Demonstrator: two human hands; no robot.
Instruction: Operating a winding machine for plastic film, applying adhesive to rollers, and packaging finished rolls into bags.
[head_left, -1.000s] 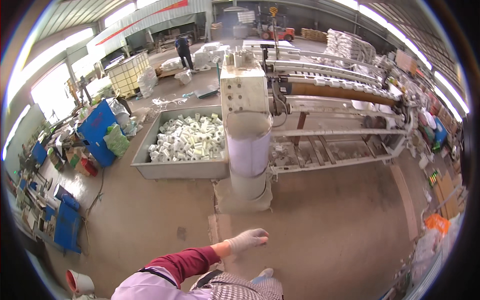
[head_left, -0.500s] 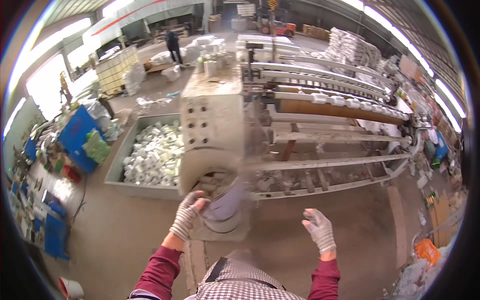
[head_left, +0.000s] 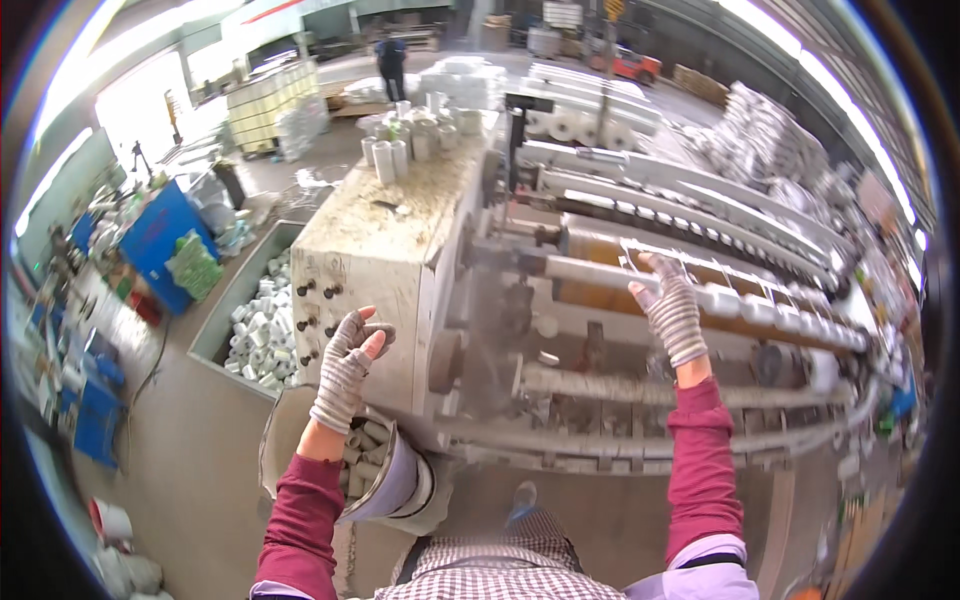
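- Now the concrete floor (head_left: 205, 440) carries a pale cabinet (head_left: 375, 315), white tubes (head_left: 385, 160) standing toward its top's far edge.
- A metal bin (head_left: 213, 332) of white spools (head_left: 265, 340) sits along the cabinet's left side; a lilac bucket (head_left: 392, 490) stands at its near edge.
- My right hand (head_left: 672, 312), thumb and fingers apart, is at the shaft with white rolls (head_left: 758, 308); I can't tell if they touch.
- My left hand (head_left: 345, 375), fingers loosely bent, thumb apart, is above the bucket.
- Compared with half a second ago, my right hand is up at the machine (head_left: 640, 395), no longer over floor.
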